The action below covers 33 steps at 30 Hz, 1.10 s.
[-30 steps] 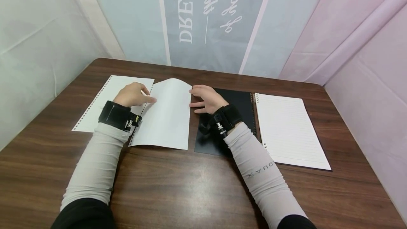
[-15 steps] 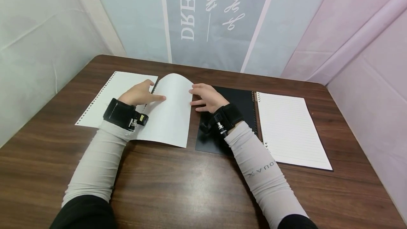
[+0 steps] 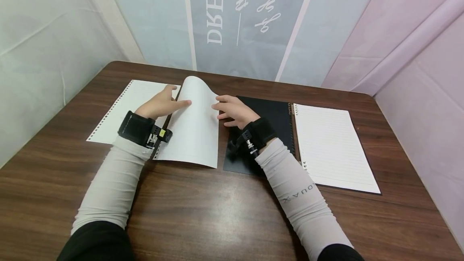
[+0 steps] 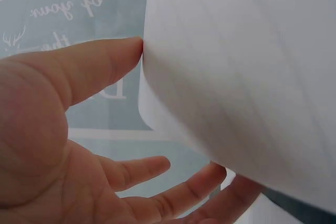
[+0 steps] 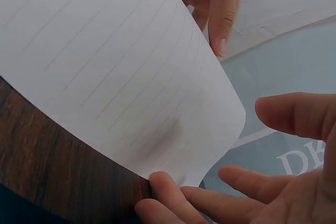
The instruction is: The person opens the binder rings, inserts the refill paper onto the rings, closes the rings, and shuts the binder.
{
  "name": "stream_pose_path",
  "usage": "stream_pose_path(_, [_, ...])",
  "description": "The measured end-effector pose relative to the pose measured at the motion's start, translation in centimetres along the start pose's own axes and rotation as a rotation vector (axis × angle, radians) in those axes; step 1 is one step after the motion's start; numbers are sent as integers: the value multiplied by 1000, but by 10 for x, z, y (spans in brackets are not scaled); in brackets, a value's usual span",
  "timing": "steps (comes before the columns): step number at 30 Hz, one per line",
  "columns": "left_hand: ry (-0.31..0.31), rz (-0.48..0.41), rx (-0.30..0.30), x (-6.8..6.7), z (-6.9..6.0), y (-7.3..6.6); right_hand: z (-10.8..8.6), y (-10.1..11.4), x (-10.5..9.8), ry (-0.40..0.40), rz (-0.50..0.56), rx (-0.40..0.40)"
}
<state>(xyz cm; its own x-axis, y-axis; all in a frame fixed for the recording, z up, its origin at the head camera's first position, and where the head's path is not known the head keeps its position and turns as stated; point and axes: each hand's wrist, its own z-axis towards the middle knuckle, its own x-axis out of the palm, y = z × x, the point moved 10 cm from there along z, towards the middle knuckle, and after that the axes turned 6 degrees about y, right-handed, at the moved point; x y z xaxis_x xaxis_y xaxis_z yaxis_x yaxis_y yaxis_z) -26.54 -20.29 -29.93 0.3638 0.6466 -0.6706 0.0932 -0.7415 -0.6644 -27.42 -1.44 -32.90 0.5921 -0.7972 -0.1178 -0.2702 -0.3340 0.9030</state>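
A white loose-leaf sheet (image 3: 197, 132), its left edge punched with holes, bulges upward between the two hands. Over its left edge lies the left hand (image 3: 159, 103), thumb extended onto the paper and fingers spread. In the left wrist view the thumb of the left hand (image 4: 105, 129) touches the sheet's edge (image 4: 210, 66). At the sheet's right edge is the right hand (image 3: 236, 111), fingers spread above a black cover (image 3: 268, 112). In the right wrist view, fingertips of the right hand (image 5: 252, 177) touch the lined sheet's border (image 5: 131, 77), its thumb apart from the paper.
Another punched white sheet (image 3: 117, 110) lies at the left, partly under the left hand. To the right, a lined page (image 3: 331, 144) lies beside the black cover along a ring binding (image 3: 293, 132). Fabric walls (image 3: 250, 59) stand behind the brown table (image 3: 203, 220) and at both sides.
The left hand has shifted right and slightly away, its thumb further over the middle sheet. That sheet's far end bulges higher, and its left edge has shifted right. The right hand has barely moved.
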Motion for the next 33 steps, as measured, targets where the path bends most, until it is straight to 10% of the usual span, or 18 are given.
stream_pose_path(13, [-18, -100, -66, -26, -5, 31, -1, -1, -4, 10, 19, -3])
stream_pose_path(24, [-56, -360, -37, -41, -11, 28, 2, -6, -12, 14, 168, -14])
stream_pose_path(33, [43, -166, 37, -32, -14, 14, 6, -10, -10, 74, 264, -5])
